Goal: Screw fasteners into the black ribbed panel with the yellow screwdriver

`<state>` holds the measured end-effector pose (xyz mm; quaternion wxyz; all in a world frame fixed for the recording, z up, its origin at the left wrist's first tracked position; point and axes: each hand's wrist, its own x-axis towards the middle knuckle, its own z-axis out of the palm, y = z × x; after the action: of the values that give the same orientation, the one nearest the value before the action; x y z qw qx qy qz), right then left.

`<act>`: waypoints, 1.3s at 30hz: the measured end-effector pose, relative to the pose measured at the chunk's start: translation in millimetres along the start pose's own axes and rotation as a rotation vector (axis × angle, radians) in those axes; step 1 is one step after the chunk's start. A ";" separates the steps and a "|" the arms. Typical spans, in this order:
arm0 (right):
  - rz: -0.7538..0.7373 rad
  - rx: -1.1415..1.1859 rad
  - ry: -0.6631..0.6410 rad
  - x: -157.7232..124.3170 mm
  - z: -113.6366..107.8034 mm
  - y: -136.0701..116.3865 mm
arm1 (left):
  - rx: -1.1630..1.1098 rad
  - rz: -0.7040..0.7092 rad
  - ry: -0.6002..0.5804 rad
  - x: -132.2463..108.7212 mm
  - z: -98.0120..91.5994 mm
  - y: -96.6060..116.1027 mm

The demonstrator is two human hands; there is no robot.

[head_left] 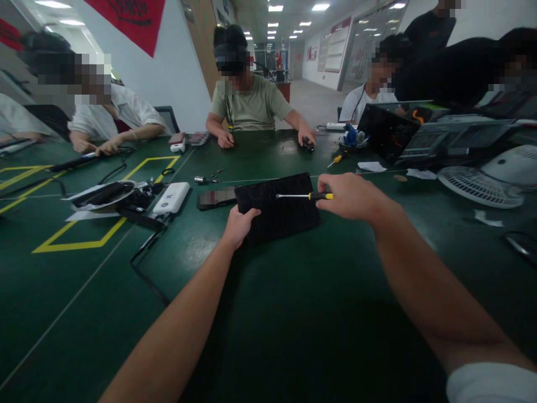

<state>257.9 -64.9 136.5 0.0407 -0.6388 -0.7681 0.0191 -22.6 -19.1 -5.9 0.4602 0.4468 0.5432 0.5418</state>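
My left hand (240, 226) is closed on the left edge of a flat black pouch (289, 215), thumb on top. The pouch is held tilted just above the green table (268, 313). In the fingers of my right hand (350, 195) is a screwdriver (296, 196) with a yellow and black handle. Its metal shaft points left across the pouch's face, and I cannot tell whether the tip touches it. Behind the pouch's left end lies a dark flat object (212, 197), partly hidden.
To the left are a white power bank (172, 198) and a dish of cables and dark parts (113, 196). Small metal parts (205, 179) lie beyond the pouch. Another screwdriver (335, 160), a white fan (482, 182) and computer casings (440, 140) are on the right. Several people sit around the table.
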 end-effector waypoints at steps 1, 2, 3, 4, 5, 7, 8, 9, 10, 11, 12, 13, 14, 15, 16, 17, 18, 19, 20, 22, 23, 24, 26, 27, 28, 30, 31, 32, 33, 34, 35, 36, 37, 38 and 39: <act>-0.001 0.005 0.003 -0.5 -0.7 -0.4 | -0.003 -0.003 0.000 -0.3 0.1 0.6; -0.003 0.007 0.007 -1.0 -1.3 -1.0 | -0.004 -0.004 -0.001 -0.7 0.2 1.2; -0.002 0.007 0.012 -1.4 -2.0 -1.6 | -0.005 -0.003 -0.002 -1.0 0.3 1.7; -0.002 0.004 0.016 -1.7 -2.5 -2.2 | -0.007 -0.002 -0.004 -1.3 0.3 2.0; -0.001 0.000 0.021 -1.8 -2.7 -2.6 | -0.008 -0.001 -0.003 -1.4 0.2 2.0; 0.005 -0.007 0.025 -1.7 -2.6 -2.8 | -0.007 -0.001 -0.004 -1.1 -0.1 1.1; 0.009 -0.010 0.026 -1.5 -2.2 -2.6 | -0.007 -0.002 -0.005 -0.6 -0.3 0.4; 0.013 -0.013 0.032 -1.3 -1.7 -2.3 | -0.007 -0.002 -0.006 -0.1 -0.6 -0.4; 0.014 -0.017 0.038 -1.1 -1.3 -1.9 | -0.007 0.000 -0.008 0.4 -0.8 -1.2; 0.015 -0.020 0.044 -0.9 -1.1 -1.5 | -0.008 0.002 -0.010 0.9 -0.9 -1.8; 0.015 -0.023 0.047 -0.8 -1.1 -1.2 | -0.008 0.005 -0.009 1.2 -0.9 -2.1; 0.015 -0.025 0.044 -0.7 -1.3 -1.0 | -0.008 0.006 -0.007 1.3 -0.8 -2.1; 0.015 -0.027 0.035 -0.7 -1.7 -1.0 | -0.009 0.007 -0.007 1.3 -0.7 -1.8; 0.017 -0.029 0.023 -0.7 -2.3 -1.0 | -0.009 0.007 -0.007 1.0 -0.5 -1.3; 0.018 -0.031 0.011 -0.7 -3.0 -1.2 | -0.009 0.006 -0.006 0.7 -0.3 -0.7; 0.019 -0.032 -0.001 -0.7 -3.6 -1.5 | -0.010 0.002 -0.005 0.2 -0.1 0.0; 0.020 -0.033 -0.012 -0.5 -4.1 -1.7 | -0.012 -0.002 -0.005 -0.3 0.0 0.6; 0.021 -0.031 -0.023 -0.3 -4.3 -2.0 | -0.013 -0.005 -0.004 -0.7 0.0 1.1; 0.025 -0.028 -0.034 0.0 -4.4 -2.2 | -0.013 -0.007 -0.002 -1.1 -0.1 1.5; 0.034 -0.019 -0.057 0.7 -4.0 -2.8 | -0.008 -0.004 -0.001 -1.5 -0.4 1.6; 0.036 -0.013 -0.068 1.0 -3.5 -3.0 | -0.004 0.000 -0.002 -1.5 -0.5 1.5; 0.035 -0.006 -0.073 1.3 -3.0 -3.2 | 0.000 0.002 -0.001 -1.5 -0.5 1.2; 0.030 0.002 -0.061 1.6 -1.7 -3.4 | 0.000 0.002 0.002 -1.5 -0.4 0.9; 0.025 0.002 -0.048 1.6 -1.1 -3.3 | -0.002 0.001 0.003 -1.5 -0.2 0.8; 0.021 0.000 -0.035 1.6 -0.5 -3.0 | -0.005 -0.001 0.004 -1.7 0.1 1.0; 0.019 -0.001 -0.019 1.5 0.1 -2.0 | -0.012 -0.007 0.002 -2.2 0.6 1.8; 0.019 0.002 -0.017 1.3 0.1 -1.4 | -0.013 -0.010 0.000 -2.6 0.7 2.3; 0.018 0.007 -0.012 1.2 0.1 -0.7 | -0.013 -0.014 -0.003 -3.0 0.7 2.9; 0.019 0.013 -0.005 1.1 0.0 0.0 | -0.014 -0.016 -0.005 -3.4 0.7 3.5; 0.016 0.018 0.006 1.0 -0.1 0.6 | -0.015 -0.016 -0.006 -3.7 0.6 4.0; 0.010 0.023 0.016 0.9 -0.1 1.2 | -0.016 -0.017 -0.006 -4.0 0.4 4.4; 0.003 0.029 0.022 0.8 -0.2 1.6 | -0.017 -0.017 -0.007 -4.1 0.2 4.6; -0.002 0.034 0.024 0.8 -0.3 2.0 | -0.017 -0.017 -0.008 -4.1 -0.1 4.7; -0.004 0.036 0.024 0.8 -0.3 2.1 | -0.013 -0.018 -0.005 -3.9 -0.2 4.7; -0.007 0.035 0.023 0.8 -0.4 2.2 | -0.009 -0.018 -0.006 -3.7 -0.3 4.5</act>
<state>260.0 -63.8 136.7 0.0608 -0.6354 -0.7694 0.0251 -22.3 -22.7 -1.4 0.4688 0.4413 0.5433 0.5387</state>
